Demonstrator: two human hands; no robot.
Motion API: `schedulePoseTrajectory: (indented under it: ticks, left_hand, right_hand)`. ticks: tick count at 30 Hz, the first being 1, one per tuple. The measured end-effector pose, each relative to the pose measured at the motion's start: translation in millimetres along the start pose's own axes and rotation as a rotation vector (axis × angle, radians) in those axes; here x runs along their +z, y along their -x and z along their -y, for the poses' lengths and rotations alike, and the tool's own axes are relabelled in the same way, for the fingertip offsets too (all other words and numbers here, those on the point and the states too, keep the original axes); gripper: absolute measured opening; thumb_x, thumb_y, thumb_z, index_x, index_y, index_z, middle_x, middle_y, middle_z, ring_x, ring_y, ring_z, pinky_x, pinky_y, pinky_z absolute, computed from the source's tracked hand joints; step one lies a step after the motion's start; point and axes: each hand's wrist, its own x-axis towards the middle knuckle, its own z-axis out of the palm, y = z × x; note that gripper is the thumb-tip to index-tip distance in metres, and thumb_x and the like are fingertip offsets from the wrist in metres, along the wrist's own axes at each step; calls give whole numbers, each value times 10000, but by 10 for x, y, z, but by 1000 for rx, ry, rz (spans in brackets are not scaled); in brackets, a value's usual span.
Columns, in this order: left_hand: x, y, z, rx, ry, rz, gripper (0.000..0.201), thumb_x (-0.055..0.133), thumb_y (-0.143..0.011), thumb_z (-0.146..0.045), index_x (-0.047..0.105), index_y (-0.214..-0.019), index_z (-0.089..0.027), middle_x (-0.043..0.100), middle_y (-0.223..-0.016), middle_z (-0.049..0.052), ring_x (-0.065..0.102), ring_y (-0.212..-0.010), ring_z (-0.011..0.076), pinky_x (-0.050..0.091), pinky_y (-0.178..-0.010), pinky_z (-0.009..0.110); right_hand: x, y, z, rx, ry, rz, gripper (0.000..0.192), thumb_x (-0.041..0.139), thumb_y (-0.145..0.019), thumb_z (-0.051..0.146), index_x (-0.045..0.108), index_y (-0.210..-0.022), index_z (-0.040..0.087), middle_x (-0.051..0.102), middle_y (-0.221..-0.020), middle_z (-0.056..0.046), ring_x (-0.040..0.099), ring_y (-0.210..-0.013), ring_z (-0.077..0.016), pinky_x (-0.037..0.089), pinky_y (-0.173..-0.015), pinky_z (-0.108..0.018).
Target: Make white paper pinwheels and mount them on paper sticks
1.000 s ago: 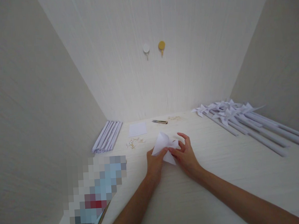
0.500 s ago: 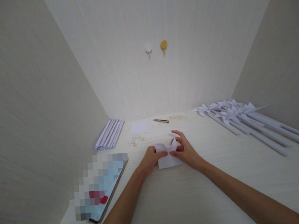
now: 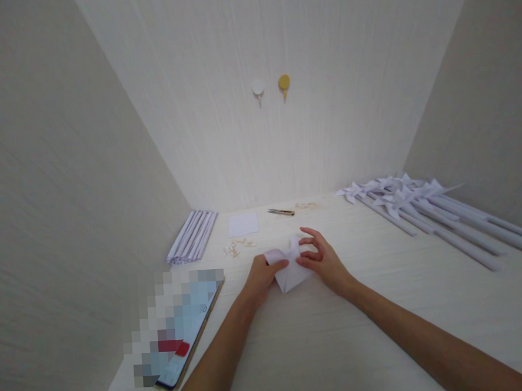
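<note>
L hand point(image 3: 259, 278) & R hand point(image 3: 321, 261) both pinch a small white folded paper square point(image 3: 288, 270) at desk centre, w/ gold pins point(image 3: 237, 247) just beyond; best to press flaps flat, corners meeting at the middle, grip steady

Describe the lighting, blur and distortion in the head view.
Head view: soft, even light with only faint shadows and no glare; wide-angle lens splays the side walls outward; the phone is pixelated over its screen; the folded paper between left hand and right hand stays reasonably sharp.
</note>
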Motion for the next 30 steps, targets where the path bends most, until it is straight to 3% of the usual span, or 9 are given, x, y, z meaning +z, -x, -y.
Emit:
schedulePoseTrajectory:
  ticks: [5, 9, 15, 20, 26, 30]
  left_hand:
    - [81, -1, -10, 23, 255, -238, 197, 660, -483, -164, 617, -667, -108, 634, -651, 41, 559, -605, 145, 429, -614, 269]
    - [121, 15, 7, 75, 248, -248, 179, 661, -489, -180, 613, -645, -106, 619, -627, 29, 537, -570, 125, 416, -574, 249]
    - [137, 22, 51, 124, 132, -251, 143, 646, -513, -210, 609, -608, -109, 568, -535, -5, 492, -514, 100, 383, -530, 223]
    - [151, 35, 75, 133, 23, -275, 138, 629, -533, -237, 585, -568, -111, 541, -501, -15, 459, -474, 89, 348, -483, 212]
    - [158, 33, 97, 151, -2, -292, 163, 629, -538, -263, 567, -571, -116, 530, -511, -18, 448, -475, 85, 332, -471, 209]
    - [161, 30, 105, 168, -27, -267, 167, 622, -547, -273, 561, -581, -122, 509, -504, -27, 438, -472, 82, 322, -468, 206]
  right_hand:
    - [-2, 2, -38, -90, 15, 97, 333, 615, -568, 108, 559, -869, 239, 412, -1088, -30, 535, -829, -139, 443, -695, -273]
    - [43, 11, -65, -88, 115, 154, 155, 645, -537, 125, 632, -680, 184, 421, -1009, -40, 542, -757, -127, 446, -670, -278]
    - [66, 10, -13, -67, 176, 34, 66, 678, -519, 195, 646, -571, 169, 483, -873, -28, 524, -680, -105, 431, -614, -252]
    - [87, 14, 26, -82, 235, -33, 172, 627, -587, 302, 619, -484, 165, 492, -806, -42, 504, -761, -142, 421, -601, -249]
    - [105, 25, 14, -115, 255, -13, 246, 578, -629, 363, 584, -479, 169, 479, -767, -45, 477, -830, -170, 409, -599, -249]
    - [100, 14, -12, -131, 321, -32, 255, 551, -655, 354, 577, -489, 161, 470, -797, -48, 479, -778, -154, 402, -601, -250]
